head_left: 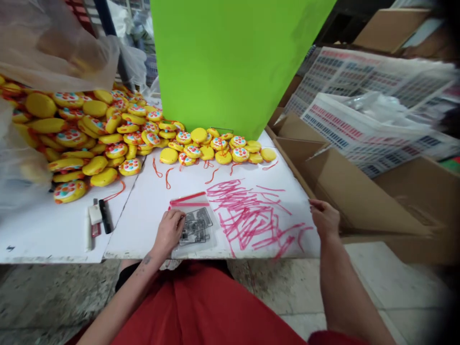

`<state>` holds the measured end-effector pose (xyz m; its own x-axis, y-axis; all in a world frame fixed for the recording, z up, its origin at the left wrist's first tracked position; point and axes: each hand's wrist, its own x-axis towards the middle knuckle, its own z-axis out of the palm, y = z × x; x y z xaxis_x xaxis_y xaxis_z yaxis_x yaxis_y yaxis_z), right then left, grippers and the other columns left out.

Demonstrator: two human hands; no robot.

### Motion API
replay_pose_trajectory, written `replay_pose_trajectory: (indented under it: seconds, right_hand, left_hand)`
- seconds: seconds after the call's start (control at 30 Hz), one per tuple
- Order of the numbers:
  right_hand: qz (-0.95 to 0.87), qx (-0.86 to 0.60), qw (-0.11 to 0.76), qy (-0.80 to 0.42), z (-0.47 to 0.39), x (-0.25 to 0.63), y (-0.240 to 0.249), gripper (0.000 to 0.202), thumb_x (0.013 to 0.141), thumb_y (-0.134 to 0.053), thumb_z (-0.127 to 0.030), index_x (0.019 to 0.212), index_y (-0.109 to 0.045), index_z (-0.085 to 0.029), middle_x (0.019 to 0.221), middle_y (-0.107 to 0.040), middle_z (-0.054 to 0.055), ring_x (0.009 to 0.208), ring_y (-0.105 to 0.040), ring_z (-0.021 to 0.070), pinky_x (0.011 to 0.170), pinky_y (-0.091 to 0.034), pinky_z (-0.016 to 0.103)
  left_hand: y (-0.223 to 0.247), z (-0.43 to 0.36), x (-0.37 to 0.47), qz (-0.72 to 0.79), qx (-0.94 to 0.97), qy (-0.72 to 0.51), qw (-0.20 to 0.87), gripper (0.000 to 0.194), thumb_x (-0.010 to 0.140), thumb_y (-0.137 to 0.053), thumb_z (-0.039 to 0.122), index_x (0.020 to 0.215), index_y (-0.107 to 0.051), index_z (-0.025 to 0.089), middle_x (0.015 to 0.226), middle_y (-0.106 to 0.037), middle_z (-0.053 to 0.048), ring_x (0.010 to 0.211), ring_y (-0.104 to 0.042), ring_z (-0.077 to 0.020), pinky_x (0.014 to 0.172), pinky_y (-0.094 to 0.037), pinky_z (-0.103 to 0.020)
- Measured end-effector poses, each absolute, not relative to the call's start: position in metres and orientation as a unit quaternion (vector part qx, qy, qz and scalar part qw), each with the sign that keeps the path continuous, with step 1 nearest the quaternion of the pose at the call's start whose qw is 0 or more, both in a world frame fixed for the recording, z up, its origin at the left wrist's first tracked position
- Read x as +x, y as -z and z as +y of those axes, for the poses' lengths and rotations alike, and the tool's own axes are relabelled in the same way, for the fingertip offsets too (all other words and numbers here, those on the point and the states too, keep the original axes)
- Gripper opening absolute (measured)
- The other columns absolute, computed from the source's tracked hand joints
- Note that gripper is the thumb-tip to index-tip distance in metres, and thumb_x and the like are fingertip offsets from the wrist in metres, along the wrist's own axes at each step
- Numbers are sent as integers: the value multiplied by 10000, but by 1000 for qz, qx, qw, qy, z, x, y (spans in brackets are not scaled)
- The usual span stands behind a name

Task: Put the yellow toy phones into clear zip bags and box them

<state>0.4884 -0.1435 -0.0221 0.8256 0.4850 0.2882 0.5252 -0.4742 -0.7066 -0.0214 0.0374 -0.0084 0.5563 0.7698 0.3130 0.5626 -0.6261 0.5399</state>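
Table (124, 235), white, with pink scribbles (247, 215) toward near right corner. Green panel (233, 62) upright at far edge. Cardboard box (345, 177), open, along right edge. Yellow discs (95, 165), heaped from far left corner along far edge. Clear bag (199, 223), black print, flat near front edge, left of scribbles. Left hand (170, 230) touching bag's left side, fingers curled; can't tell if gripping. Right hand (326, 219) at right edge beside box, fingers bent; can't tell if holding anything. Black marker (105, 216) near front edge, left part.

A clear, shiny plastic pouch (196, 247) lies at centre, below glossy, smooth plastic-looking yellow discs (104, 177) and a smooth green panel (230, 62), with matt cardboard (359, 191) at right and soft red cloth (201, 306) at bottom.
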Motion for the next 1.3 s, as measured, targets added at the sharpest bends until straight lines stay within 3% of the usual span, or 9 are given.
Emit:
replay_pose_trajectory:
  seconds: [0.13, 0.23, 0.37, 0.6, 0.87, 0.97, 1.1, 1.2, 1.3]
  right_hand:
    - [-334, -888, 307, -72, -200, 489, 28, 391, 562, -570, -295, 903, -722, -179, 729, -653, 68, 628, -579, 207, 609, -470, 350]
    - [-408, -873, 252, -93, -230, 481, 33, 444, 614, -592, -375, 1006, -704, -198, 823, -647, 73, 666, -576, 208, 616, -475, 351]
    - [-463, -846, 260, -49, -227, 464, 35, 502, 677, -593, -457, 1097, -669, -193, 1037, -622, 115, 839, -596, 239, 725, -486, 379]
    - [-501, -806, 307, -72, -149, 420, 40, 291, 713, -598, -453, 805, -731, -212, 993, -635, 91, 935, -582, 225, 878, -456, 394]
    - [-516, -808, 276, -65, -157, 417, 22, 355, 755, -447, -224, 999, -704, -249, 1128, -611, 68, 1051, -560, 215, 967, -418, 399]
    - [-527, -809, 243, -88, -186, 423, 15, 362, 773, -428, -234, 1020, -692, -247, 1144, -614, 62, 1059, -573, 213, 968, -426, 385]
    - [-566, -792, 174, -148, -221, 420, 15, 533, 788, -535, -415, 1291, -504, -244, 1296, -530, 82, 1187, -498, 249, 972, -429, 393]
    - [-601, -788, 103, -84, -229, 411, 24, 877, 712, -619, -529, 1437, -263, -187, 1453, -323, 147, 1347, -264, 320, 1044, -323, 482]
    - [-628, -777, 45, -22, -221, 400, 34, 1032, 697, -621, -576, 1476, -62, -194, 1515, -137, 154, 1387, -87, 341, 1065, -236, 533]
  left_hand:
    - [10, 41, -21, 377, 867, -264, 190, 196, 894, -408, 251, 919, -592, 190, 926, -616, -78, 880, -544, -227, 829, -432, -384]
    - [10, 42, -21, 373, 871, -261, 186, 197, 893, -409, 253, 919, -591, 186, 922, -621, -78, 884, -547, -229, 831, -429, -384]
    - [11, 43, -22, 371, 875, -253, 183, 199, 894, -406, 252, 910, -593, 186, 918, -622, -78, 881, -543, -229, 826, -429, -383]
    - [9, 41, -21, 383, 868, -254, 188, 208, 889, -403, 250, 911, -603, 195, 933, -613, -78, 896, -541, -229, 836, -434, -384]
    - [9, 40, -20, 383, 867, -253, 195, 211, 888, -401, 246, 909, -603, 187, 928, -620, -82, 893, -538, -231, 836, -433, -390]
    - [10, 44, -22, 383, 868, -247, 199, 212, 886, -404, 250, 923, -602, 182, 936, -619, -84, 889, -535, -233, 836, -433, -391]
    - [-5, 46, -21, 364, 884, -196, 218, 221, 876, -425, 268, 970, -607, 187, 967, -622, -81, 911, -544, -236, 831, -445, -379]
    - [-28, 40, -9, 328, 908, -154, 211, 230, 880, -430, 257, 1017, -604, 192, 997, -617, -79, 926, -545, -227, 812, -445, -350]
    - [-48, 25, 19, 217, 953, -96, 189, 176, 852, -496, 223, 956, -636, 198, 929, -615, -77, 892, -531, -229, 803, -423, -345]
